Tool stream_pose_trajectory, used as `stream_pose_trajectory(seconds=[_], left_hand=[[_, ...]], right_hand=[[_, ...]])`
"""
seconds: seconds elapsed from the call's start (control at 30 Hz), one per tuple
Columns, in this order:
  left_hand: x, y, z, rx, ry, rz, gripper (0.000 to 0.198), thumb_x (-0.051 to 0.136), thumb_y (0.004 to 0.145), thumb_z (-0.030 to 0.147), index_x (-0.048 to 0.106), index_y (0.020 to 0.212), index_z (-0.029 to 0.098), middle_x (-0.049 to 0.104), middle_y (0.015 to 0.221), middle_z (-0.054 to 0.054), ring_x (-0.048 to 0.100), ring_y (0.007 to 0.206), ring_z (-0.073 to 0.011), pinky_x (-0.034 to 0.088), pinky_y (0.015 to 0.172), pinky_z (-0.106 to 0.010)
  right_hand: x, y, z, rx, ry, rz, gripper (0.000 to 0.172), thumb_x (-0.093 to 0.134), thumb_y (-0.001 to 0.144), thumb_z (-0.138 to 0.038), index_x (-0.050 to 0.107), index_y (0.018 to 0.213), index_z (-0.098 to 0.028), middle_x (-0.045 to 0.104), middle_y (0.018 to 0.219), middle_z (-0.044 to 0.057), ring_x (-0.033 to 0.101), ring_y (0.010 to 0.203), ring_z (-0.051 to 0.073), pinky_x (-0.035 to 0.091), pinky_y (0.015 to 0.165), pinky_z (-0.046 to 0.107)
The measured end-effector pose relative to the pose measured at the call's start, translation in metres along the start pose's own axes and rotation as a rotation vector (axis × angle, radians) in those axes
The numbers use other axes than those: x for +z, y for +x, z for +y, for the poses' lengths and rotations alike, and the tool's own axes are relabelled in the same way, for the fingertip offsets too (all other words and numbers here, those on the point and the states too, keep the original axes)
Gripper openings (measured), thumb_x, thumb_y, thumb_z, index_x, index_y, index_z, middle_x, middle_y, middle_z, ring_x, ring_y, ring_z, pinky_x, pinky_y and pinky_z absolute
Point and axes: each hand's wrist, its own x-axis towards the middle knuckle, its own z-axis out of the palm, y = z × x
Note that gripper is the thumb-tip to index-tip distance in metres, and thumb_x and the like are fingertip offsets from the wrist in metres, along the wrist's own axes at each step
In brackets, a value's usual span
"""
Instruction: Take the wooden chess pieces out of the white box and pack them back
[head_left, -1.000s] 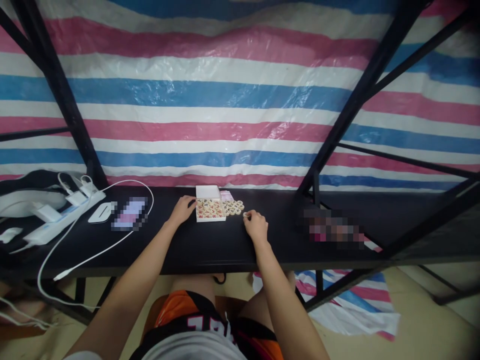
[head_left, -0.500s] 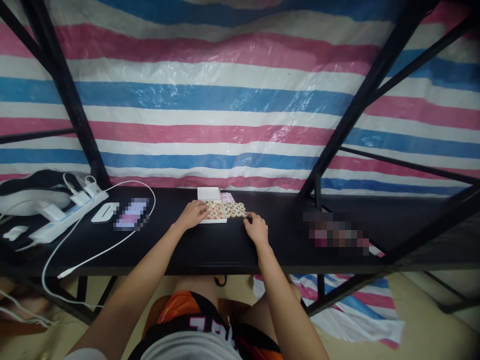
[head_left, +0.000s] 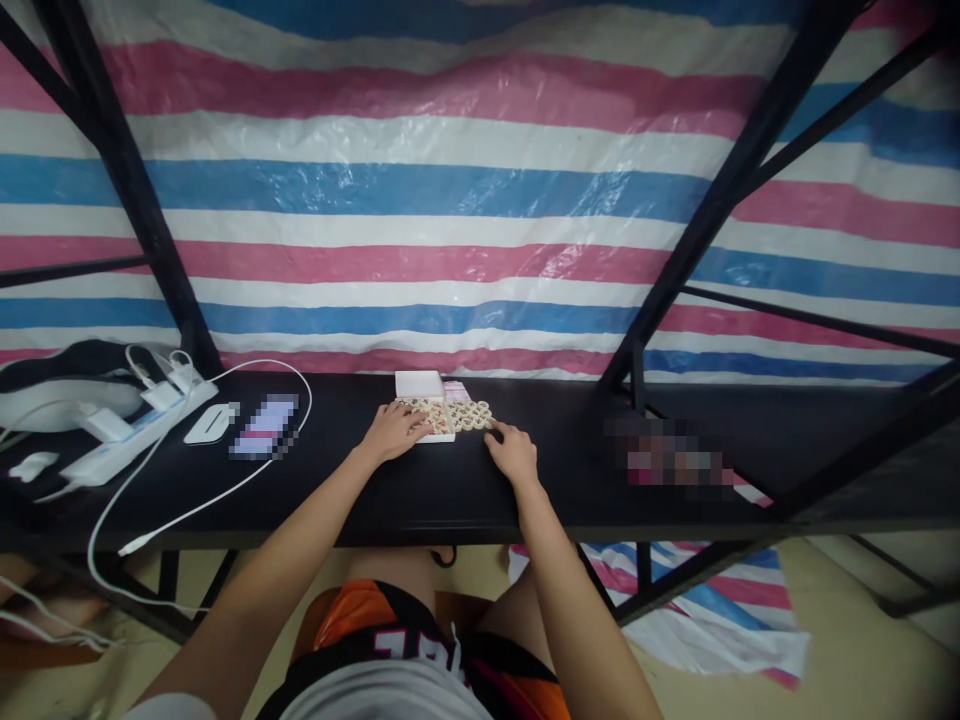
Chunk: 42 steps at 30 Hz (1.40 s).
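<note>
A white box (head_left: 446,438) with round Chinese chess pieces (head_left: 435,413) in it lies on the black desk, its lid part (head_left: 418,384) at the back. My left hand (head_left: 393,432) rests over the left of the box, fingers stretched across the pieces and covering some. Just right of the box, a cluster of loose Chinese chess pieces (head_left: 470,415) sits in neat rows. My right hand (head_left: 513,449) is at the right end of this cluster, its fingertips by the nearest pieces, thumb and forefinger slightly apart.
A pink-and-white paper (head_left: 455,391) lies behind the cluster. Leftward are a blurred phone (head_left: 264,426), a white flat device (head_left: 210,424), a power strip (head_left: 135,432) and a white cable (head_left: 187,515). A blurred item (head_left: 671,460) lies right, near the black frame (head_left: 675,270).
My left hand has shifted a little right over the box. The loose piece beside my right fingertips has joined the cluster, whose rows look tighter.
</note>
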Motion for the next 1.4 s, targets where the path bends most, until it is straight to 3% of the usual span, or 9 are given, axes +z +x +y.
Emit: stream_pose_trajectory(seconds=[0.2, 0.3, 0.4, 0.5, 0.57, 0.83, 1.03, 1.2, 1.4], left_hand=[[-0.001, 0.001, 0.0, -0.013, 0.052, -0.016, 0.042, 0.038, 0.091, 0.052, 0.066, 0.113, 0.031, 0.062, 0.108, -0.009, 0.05, 0.107, -0.0285, 0.032, 0.093, -0.046], [-0.007, -0.001, 0.007, 0.05, -0.035, -0.003, 0.041, 0.037, 0.093, 0.049, 0.063, 0.118, 0.029, 0.061, 0.111, -0.009, 0.049, 0.11, -0.0271, 0.034, 0.096, -0.044], [-0.014, -0.006, 0.021, 0.187, -0.18, -0.043, 0.039, 0.039, 0.093, 0.045, 0.06, 0.122, 0.029, 0.058, 0.12, -0.007, 0.046, 0.116, -0.0245, 0.033, 0.101, -0.042], [-0.019, -0.01, 0.035, 0.299, -0.257, -0.078, 0.037, 0.046, 0.091, 0.043, 0.06, 0.122, 0.028, 0.057, 0.122, -0.007, 0.047, 0.115, -0.0239, 0.031, 0.104, -0.042], [-0.021, -0.012, 0.041, 0.318, -0.29, -0.079, 0.038, 0.047, 0.09, 0.043, 0.059, 0.121, 0.026, 0.059, 0.119, -0.008, 0.05, 0.112, -0.0236, 0.033, 0.103, -0.043], [-0.023, -0.01, 0.042, 0.306, -0.356, -0.07, 0.043, 0.051, 0.088, 0.043, 0.054, 0.128, 0.028, 0.06, 0.122, -0.006, 0.051, 0.113, -0.0234, 0.035, 0.102, -0.039], [-0.016, 0.0, 0.002, -0.097, -0.354, 0.149, 0.037, 0.04, 0.092, 0.039, 0.058, 0.119, 0.021, 0.066, 0.093, -0.005, 0.059, 0.086, -0.0195, 0.046, 0.083, -0.032], [-0.003, 0.003, -0.027, -0.18, -0.217, 0.194, 0.03, 0.045, 0.09, 0.033, 0.063, 0.109, 0.019, 0.062, 0.096, -0.007, 0.054, 0.095, -0.0222, 0.043, 0.09, -0.037], [0.009, 0.003, -0.032, -0.153, -0.222, 0.131, 0.038, 0.045, 0.09, 0.036, 0.059, 0.121, 0.019, 0.058, 0.119, -0.01, 0.051, 0.11, -0.0241, 0.04, 0.098, -0.04]], right_hand=[[-0.003, -0.001, -0.001, 0.018, 0.022, 0.012, 0.035, 0.048, 0.085, -0.031, 0.063, 0.115, -0.021, 0.062, 0.114, 0.011, 0.055, 0.103, 0.026, 0.043, 0.086, 0.039], [-0.008, -0.007, -0.012, -0.019, 0.078, 0.166, 0.035, 0.045, 0.086, -0.028, 0.06, 0.116, -0.017, 0.059, 0.114, 0.013, 0.054, 0.104, 0.027, 0.043, 0.088, 0.04], [-0.013, -0.016, -0.032, -0.337, 0.144, 0.312, 0.042, 0.044, 0.088, -0.028, 0.05, 0.128, -0.016, 0.051, 0.126, 0.016, 0.048, 0.115, 0.027, 0.039, 0.096, 0.043], [-0.013, -0.025, -0.047, -0.728, 0.208, 0.186, 0.041, 0.046, 0.088, -0.026, 0.049, 0.129, -0.02, 0.052, 0.124, 0.013, 0.048, 0.117, 0.025, 0.04, 0.099, 0.042], [-0.013, -0.028, -0.051, -0.819, 0.25, 0.128, 0.04, 0.045, 0.089, -0.025, 0.049, 0.128, -0.022, 0.053, 0.123, 0.012, 0.048, 0.116, 0.024, 0.041, 0.1, 0.042], [-0.008, -0.02, -0.042, -0.63, 0.437, 0.126, 0.027, 0.038, 0.093, -0.027, 0.058, 0.11, -0.023, 0.063, 0.105, 0.008, 0.056, 0.102, 0.02, 0.045, 0.094, 0.038], [0.005, -0.007, -0.019, -0.342, 0.405, 0.079, 0.019, 0.047, 0.085, -0.026, 0.061, 0.095, -0.018, 0.064, 0.097, 0.008, 0.059, 0.09, 0.02, 0.046, 0.084, 0.034], [0.012, -0.006, -0.013, -0.379, 0.348, -0.016, 0.011, 0.052, 0.077, -0.021, 0.061, 0.084, -0.019, 0.063, 0.091, 0.005, 0.058, 0.087, 0.017, 0.045, 0.082, 0.031], [0.011, -0.009, -0.016, -0.406, 0.393, -0.023, 0.017, 0.05, 0.081, -0.02, 0.065, 0.087, -0.02, 0.065, 0.097, 0.005, 0.06, 0.093, 0.017, 0.046, 0.084, 0.031]])
